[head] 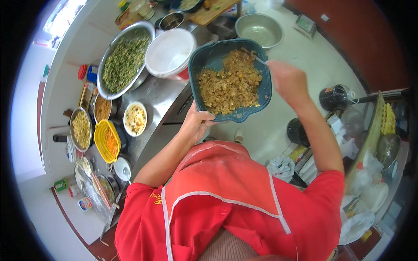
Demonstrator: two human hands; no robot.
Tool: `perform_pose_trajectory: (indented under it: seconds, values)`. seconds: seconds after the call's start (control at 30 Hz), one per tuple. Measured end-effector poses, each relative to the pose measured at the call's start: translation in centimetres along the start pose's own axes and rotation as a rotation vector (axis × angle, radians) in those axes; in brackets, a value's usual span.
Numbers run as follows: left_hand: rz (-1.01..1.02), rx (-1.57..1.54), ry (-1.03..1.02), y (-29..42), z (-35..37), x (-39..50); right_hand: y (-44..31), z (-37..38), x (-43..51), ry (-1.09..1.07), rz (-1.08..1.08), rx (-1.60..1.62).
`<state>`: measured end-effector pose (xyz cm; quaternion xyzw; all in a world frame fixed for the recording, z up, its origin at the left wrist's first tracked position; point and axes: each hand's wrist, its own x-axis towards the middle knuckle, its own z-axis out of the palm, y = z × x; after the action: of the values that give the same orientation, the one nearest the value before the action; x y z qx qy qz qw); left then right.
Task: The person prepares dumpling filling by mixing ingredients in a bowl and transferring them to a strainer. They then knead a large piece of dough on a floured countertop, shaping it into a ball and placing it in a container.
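Note:
A teal plastic basin (pixel 232 118) is held out in front of my apron, over the floor. Inside it lies a brown, crumbly food filling (pixel 228 86), heaped toward the far right. My left hand (pixel 198 120) grips the basin's near left rim, thumb on the inner side. At the right rim, my right hand (pixel 289 83) is closed around the handle of a utensil (pixel 260 60), probably a spoon. The utensil's tip is buried in the filling, so its shape is hidden. The right hand looks slightly blurred.
On the steel counter (pixel 156 94) to the left stand a large metal bowl of chopped greens (pixel 125 62), a white bucket (pixel 171 52), a yellow basket (pixel 106 140) and a white bowl (pixel 135 118). A metal basin (pixel 259 31) and a scale (pixel 305 25) are beyond. Black buckets (pixel 297 131) stand right.

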<state>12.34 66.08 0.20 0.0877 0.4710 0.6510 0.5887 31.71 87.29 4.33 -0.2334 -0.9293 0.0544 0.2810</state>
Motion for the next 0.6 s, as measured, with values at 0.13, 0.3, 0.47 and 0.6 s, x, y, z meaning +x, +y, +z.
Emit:
perform_pose_trajectory:
  seconds: [0.13,0.3,0.47,0.6]
  values:
    - [0.003,-0.037,0.009,-0.2,3.9,3.7,3.0,0.7,-0.5,-0.112,-0.030,0.088]
    - [-0.016,-0.033,0.006,-0.9,5.1,6.5,6.4,-0.4,0.7,-0.062,-0.088,0.203]
    - [-0.049,-0.122,-0.084,-0.9,5.7,10.0,9.8,0.6,4.3,-0.129,-0.101,0.030]
    - [-0.018,-0.122,0.001,0.0,6.5,14.3,12.5,1.1,8.1,-0.097,-0.230,0.091]
